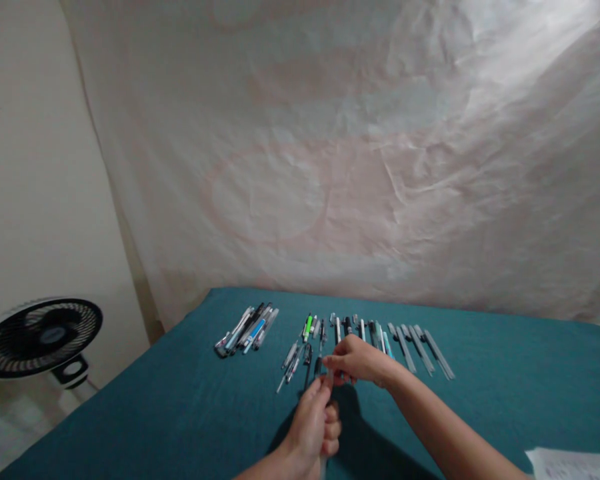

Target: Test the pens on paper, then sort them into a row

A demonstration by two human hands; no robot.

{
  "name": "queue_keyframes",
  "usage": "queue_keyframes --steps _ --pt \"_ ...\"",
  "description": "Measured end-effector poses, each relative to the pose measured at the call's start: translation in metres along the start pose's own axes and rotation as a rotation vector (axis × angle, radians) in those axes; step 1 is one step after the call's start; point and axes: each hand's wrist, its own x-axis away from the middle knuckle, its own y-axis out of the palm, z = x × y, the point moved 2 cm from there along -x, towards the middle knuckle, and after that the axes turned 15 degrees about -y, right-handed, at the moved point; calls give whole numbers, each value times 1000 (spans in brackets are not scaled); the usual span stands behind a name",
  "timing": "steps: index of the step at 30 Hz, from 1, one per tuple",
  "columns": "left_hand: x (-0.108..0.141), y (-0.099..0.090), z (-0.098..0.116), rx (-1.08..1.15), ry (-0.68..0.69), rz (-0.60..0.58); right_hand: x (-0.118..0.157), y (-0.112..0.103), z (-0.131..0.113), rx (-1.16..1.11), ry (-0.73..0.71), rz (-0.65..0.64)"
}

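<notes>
My left hand point(313, 423) is closed in a fist around a slim, pale, see-through pen point(330, 377); its lower end shows beneath the fist. At the pen's upper end, the fingers of my right hand point(353, 361) are pinched together, hiding most of that end. Just beyond the hands lie a black-capped pen point(308, 355) and a small cluster of pen parts point(291, 363). A bright green pen piece point(307, 327) lies behind them. Several pens and caps stretch in a row to the right, some partly covered by my right hand.
A pile of pens point(253, 328) lies on the left of the teal-covered table point(180, 413). Clear barrels point(420, 350) lie at the right. A sheet of paper point(575, 465) is at the near right corner. A black fan point(43, 337) stands beyond the left edge.
</notes>
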Motion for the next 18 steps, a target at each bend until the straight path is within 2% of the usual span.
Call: queue_keyframes --steps 4,7,12,18 --pt "0 0 0 -80 68 -14 -7 -10 11 -46 -20 144" --pt "-5 -3 1 -145 121 -41 -13 -13 26 -39 -35 202" --pt "-12 -11 1 -38 181 48 -21 3 48 8 -37 244" --pt "-10 -12 3 38 173 125 -24 18 53 112 -79 287"
